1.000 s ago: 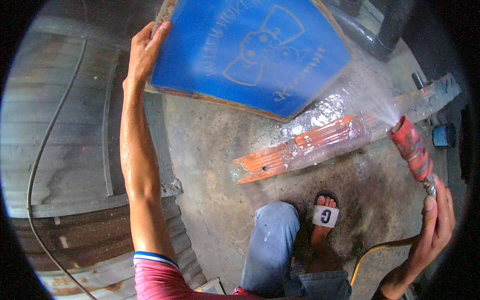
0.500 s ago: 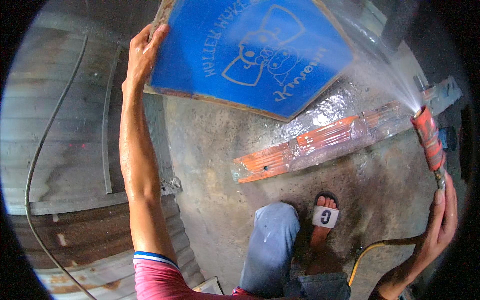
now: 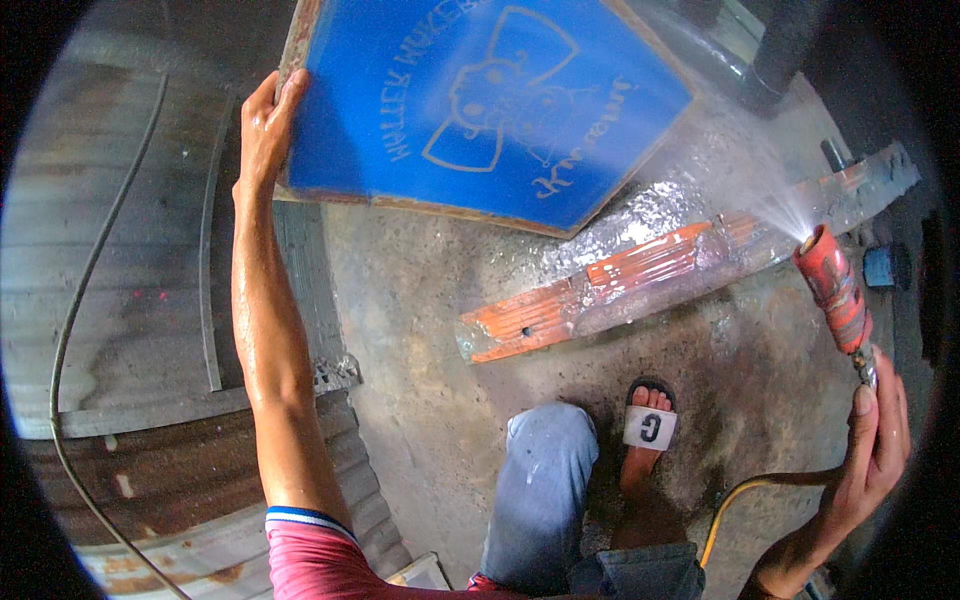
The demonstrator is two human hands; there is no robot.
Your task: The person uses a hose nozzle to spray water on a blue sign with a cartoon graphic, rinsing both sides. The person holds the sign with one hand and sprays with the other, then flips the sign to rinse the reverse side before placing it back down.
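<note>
My left hand (image 3: 265, 125) is closed on the left side of a screen printing frame (image 3: 400, 120). Blue mesh with pale cartoon line art and lettering fills it, inside worn wooden edges. Its upper part runs out of view. At the right, my right hand (image 3: 878, 430) grips the thin metal end of a red spray nozzle (image 3: 835, 285). From the nozzle's tip a fan of water (image 3: 775, 195) shoots up and left toward the frame's right side. A yellow hose (image 3: 745, 487) leads to the right hand. The frame's lower corner is close to the wet floor.
A low ledge with orange brick (image 3: 645, 268) crosses the wet concrete floor (image 3: 420, 300) below the frame. Corrugated metal sheets (image 3: 130, 280) stand at the left, with a thin cable (image 3: 88, 270) hanging over them. A blue round object (image 3: 885, 268) lies at the far right. My sandalled foot (image 3: 650, 425) is below the ledge.
The nozzle and my right hand have moved left, with the water still spraying. My left hand and the frame have shifted a little left, and the frame has turned slightly.
</note>
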